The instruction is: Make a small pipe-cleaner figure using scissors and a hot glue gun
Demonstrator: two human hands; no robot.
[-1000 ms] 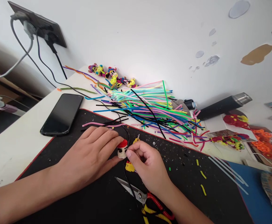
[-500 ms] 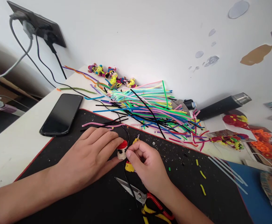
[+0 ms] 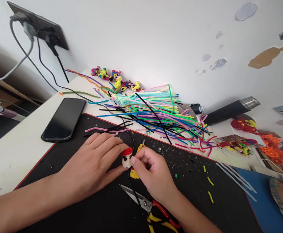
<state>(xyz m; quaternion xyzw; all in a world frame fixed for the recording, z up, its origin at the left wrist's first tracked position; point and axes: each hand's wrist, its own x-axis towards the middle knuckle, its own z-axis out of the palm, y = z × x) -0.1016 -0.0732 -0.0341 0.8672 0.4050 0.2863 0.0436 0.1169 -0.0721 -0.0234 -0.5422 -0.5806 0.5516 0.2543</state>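
Between thumb and fingers, my left hand (image 3: 95,161) holds a small white head piece (image 3: 126,158) with a red top and black face marks. My right hand (image 3: 152,168) pinches at the right side of this piece; whatever is between its fingertips is too small to make out. Behind the right fingers, a yellow pipe-cleaner piece (image 3: 134,174) lies on the black mat (image 3: 88,207), partly hidden. Scissors (image 3: 145,204) with red and yellow handles lie below my hands, blades apart, and a black cable runs across them.
A pile of coloured pipe cleaners (image 3: 151,110) spreads behind the mat. To the left lies a phone (image 3: 64,119). Small pipe-cleaner figures (image 3: 117,79) rest by the wall. A dark flask (image 3: 231,110) and short yellow pieces (image 3: 210,181) are on the right.
The white head piece has tilted slightly, so its red top looks narrower and its face shows more. My hands have barely moved.
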